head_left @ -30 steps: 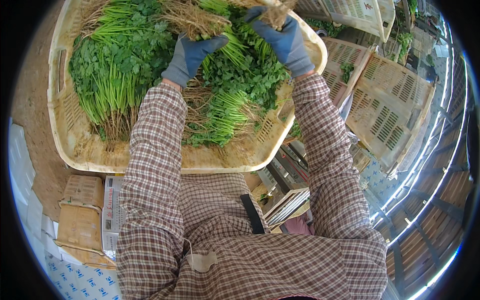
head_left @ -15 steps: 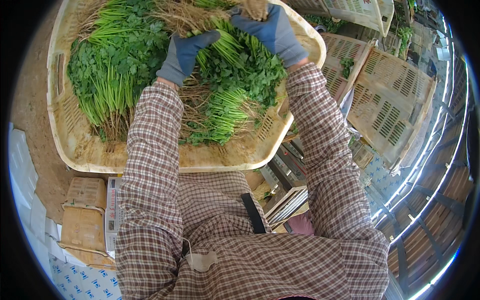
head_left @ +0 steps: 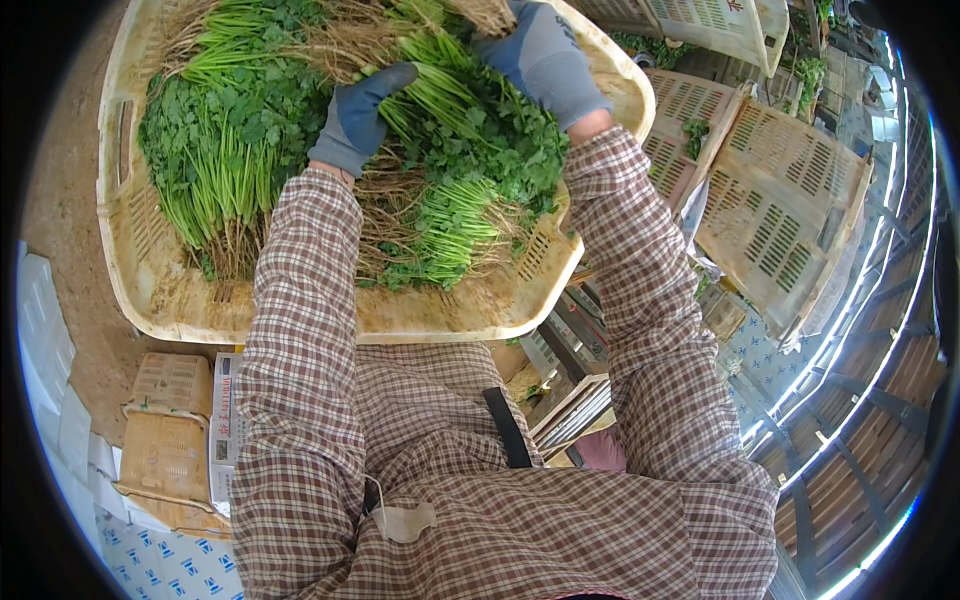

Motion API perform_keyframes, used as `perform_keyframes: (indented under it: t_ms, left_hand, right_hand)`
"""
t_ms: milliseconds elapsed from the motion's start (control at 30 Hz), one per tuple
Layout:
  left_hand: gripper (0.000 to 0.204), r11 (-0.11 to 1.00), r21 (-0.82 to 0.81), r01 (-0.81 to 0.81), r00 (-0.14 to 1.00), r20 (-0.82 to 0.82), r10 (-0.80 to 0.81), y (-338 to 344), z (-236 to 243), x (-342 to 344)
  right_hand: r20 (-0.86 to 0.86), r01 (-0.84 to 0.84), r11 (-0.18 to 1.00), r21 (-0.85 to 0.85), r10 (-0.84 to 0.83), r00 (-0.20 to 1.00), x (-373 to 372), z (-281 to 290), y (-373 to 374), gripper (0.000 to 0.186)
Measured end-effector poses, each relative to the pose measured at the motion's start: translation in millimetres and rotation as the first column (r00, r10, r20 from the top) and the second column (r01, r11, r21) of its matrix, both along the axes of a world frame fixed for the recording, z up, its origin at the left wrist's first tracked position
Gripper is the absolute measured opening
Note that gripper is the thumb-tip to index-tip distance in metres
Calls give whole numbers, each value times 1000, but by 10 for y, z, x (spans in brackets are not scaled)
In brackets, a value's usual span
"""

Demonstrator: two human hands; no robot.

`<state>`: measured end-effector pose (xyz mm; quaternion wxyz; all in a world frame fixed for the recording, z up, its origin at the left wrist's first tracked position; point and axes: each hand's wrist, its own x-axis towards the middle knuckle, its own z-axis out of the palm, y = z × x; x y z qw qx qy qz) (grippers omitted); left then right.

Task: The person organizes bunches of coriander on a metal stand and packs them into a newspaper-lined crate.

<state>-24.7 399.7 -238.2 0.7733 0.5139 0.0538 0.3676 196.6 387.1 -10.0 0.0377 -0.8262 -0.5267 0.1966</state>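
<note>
A large cream plastic crate [head_left: 330,318] holds several bunches of leafy greens [head_left: 240,140] with green stems and brown roots, coriander-like in look. My left hand [head_left: 352,118], in a blue and grey glove, curls at the root end of a bunch in the middle [head_left: 440,95], its thumb laid over the stems and the other fingers hidden. My right hand [head_left: 545,62], gloved alike, closes around a root clump [head_left: 488,14] at the crate's far side; its fingertips are partly out of sight. A smaller bunch [head_left: 455,230] lies near the crate's front right.
Stacked, slotted plastic crates [head_left: 775,215] stand to the right, with another crate [head_left: 715,25] behind them. At lower left are tan baskets [head_left: 168,455] beside a white printed carton [head_left: 224,410]. Slatted wooden pieces [head_left: 570,410] lie below the crate's right corner.
My left hand has drawn slightly left, its thumb sliding back along the stems. My right hand has shifted slightly up, with the root clump still at its fingers.
</note>
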Motion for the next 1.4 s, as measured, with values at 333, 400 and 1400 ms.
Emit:
perform_keyframes:
  t_ms: [333, 400, 1400]
  left_hand:
    - [72, 985, 149, 92, 996, 8, -94, 48, 355, -5]
    - [71, 967, 252, 46, 997, -76, -27, 54, 303, -76]
    - [39, 918, -214, 334, 769, -500, -397, 422, 2013, 139]
  right_hand:
    - [-312, -145, 986, -80, 113, 943, 3, 38, 78, 60]
    - [-673, 76, 997, -33, -78, 736, 94, 117, 7, 45]
    - [-463, 206, 966, -157, -257, 848, -157, 1190, -587, 37]
